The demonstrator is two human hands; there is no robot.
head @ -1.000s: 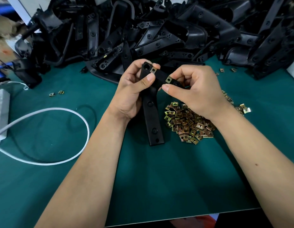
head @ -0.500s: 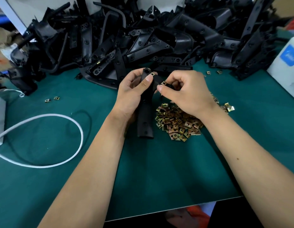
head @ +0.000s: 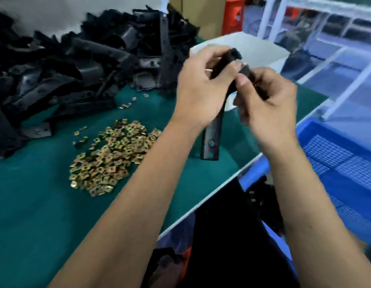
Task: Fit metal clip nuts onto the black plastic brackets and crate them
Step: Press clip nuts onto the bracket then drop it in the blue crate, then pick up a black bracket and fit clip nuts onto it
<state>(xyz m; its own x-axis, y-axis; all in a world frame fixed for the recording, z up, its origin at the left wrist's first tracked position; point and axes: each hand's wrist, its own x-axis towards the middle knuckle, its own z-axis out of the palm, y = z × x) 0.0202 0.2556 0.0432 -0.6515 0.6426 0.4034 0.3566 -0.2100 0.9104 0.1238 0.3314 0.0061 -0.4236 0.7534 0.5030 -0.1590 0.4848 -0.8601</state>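
Both hands hold one black plastic bracket in the air above the table's right corner. My left hand grips its upper part, and its long strip hangs down below the hand. My right hand pinches the bracket's other arm from the right. Any clip nut on the held bracket is too blurred to make out. A heap of brass-coloured clip nuts lies on the green mat, left of my left forearm. A blue crate stands beside the table at the right.
A big pile of black brackets fills the back left of the table. A few stray clip nuts lie near it. A white box sits behind my hands. White shelving stands at the far right.
The view has swung to the right, and both hands have carried the bracket right, away from above the clip nut heap toward the table's corner and the blue crate.
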